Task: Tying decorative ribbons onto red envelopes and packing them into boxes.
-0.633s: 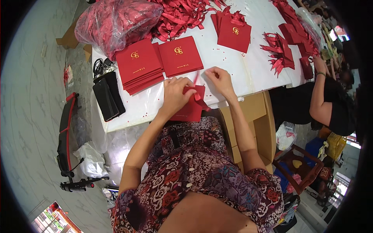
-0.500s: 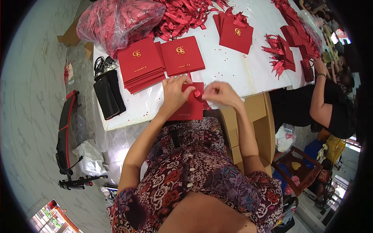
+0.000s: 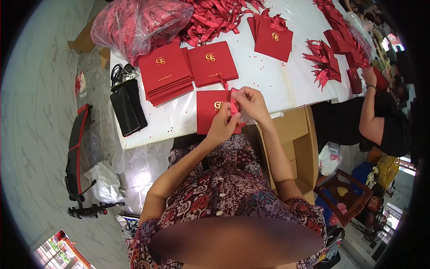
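A flat red paper bag (image 3: 206,121) with a gold emblem lies in front of me at the table's edge. Above its right side, both hands pinch a red satin ribbon (image 3: 234,104). My left hand (image 3: 221,124) comes over the lower part of the bag, fingertips closed on the ribbon's lower part. At the ribbon's upper part, my right hand (image 3: 253,105) has thumb and fingers pressed together. Another bit of ribbon (image 3: 225,83) sticks up past the bag's top edge. The fingers hide how the ribbon meets the bag.
Stacked red bags (image 3: 165,74) and a second pile (image 3: 212,62) lie beyond. Behind are a plastic sack (image 3: 139,27) and loose ribbons (image 3: 210,22). Left is a black phone (image 3: 123,110); ribboned bags (image 3: 274,40) lie right. A cardboard box (image 3: 291,130) stands beside me; another person's arm (image 3: 369,103) is farther right.
My left hand has slid right and down from the bag's upper left, uncovering the emblem. My right hand has moved up and in, and now both pinch the ribbon together.
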The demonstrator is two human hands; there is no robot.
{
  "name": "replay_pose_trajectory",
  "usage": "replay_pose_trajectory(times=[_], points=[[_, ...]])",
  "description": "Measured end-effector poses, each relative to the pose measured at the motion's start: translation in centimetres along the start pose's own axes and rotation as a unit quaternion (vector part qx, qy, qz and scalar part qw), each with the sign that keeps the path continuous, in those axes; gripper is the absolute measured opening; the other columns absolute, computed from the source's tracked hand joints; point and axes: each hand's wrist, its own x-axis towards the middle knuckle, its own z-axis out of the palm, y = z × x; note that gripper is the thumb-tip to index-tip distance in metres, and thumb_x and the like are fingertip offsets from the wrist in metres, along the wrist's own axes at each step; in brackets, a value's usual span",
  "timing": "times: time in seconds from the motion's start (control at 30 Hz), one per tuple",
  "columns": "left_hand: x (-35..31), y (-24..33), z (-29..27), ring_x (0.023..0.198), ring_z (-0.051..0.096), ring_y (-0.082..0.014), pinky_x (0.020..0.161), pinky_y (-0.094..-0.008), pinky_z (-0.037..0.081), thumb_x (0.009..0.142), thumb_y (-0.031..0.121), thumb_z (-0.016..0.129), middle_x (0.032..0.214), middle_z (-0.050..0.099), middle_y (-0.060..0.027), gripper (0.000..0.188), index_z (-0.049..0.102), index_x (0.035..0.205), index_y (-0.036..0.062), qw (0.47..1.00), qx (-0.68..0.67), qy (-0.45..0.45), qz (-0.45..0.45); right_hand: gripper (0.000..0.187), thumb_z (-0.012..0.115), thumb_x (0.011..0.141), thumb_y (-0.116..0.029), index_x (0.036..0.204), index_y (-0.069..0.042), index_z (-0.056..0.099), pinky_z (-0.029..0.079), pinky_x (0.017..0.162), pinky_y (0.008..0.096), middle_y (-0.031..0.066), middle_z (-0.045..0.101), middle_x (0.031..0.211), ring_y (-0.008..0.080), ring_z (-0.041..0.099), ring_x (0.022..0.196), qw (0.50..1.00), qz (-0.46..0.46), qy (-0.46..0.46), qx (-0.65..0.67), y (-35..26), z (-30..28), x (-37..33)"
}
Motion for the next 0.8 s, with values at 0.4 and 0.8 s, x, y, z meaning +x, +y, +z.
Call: replay_pose_trajectory(times=[0.4, 0.8], points=[[0.3, 0.5, -7.0, 0.072, 0.059, -0.0149, 0.067, -0.0295, 0.05, 0.105, 0.022, 0.047, 0.091, 0.062, -0.0069, 0.028, 0.064, 0.103, -0.0007, 0.948, 0.307, -0.084, 0.004, 0.026, 0.076, 0.081, -0.015, 0.1, -0.005, 0.062, 0.05, 0.072, 0.0384, 0.0125, 0.06, 0.097, 0.0292, 0.061, 0.085, 0.901, -0.238, 0.114, -0.345, -3.5, -0.2, -2.1], [0.9, 2.4, -6.6, 0.075, 0.055, -0.0097, 0.069, -0.0254, 0.047, 0.105, 0.022, 0.048, 0.088, 0.061, -0.0027, 0.027, 0.058, 0.118, 0.0009, 0.986, 0.057, -0.079, -0.132, 0.021, 0.073, 0.084, -0.01, 0.102, -0.004, 0.063, 0.05, 0.072, 0.0382, 0.0092, 0.058, 0.089, 0.0257, 0.063, 0.083, 0.959, -0.124, -0.122, -0.226, -1.7, 3.2, -1.8]])
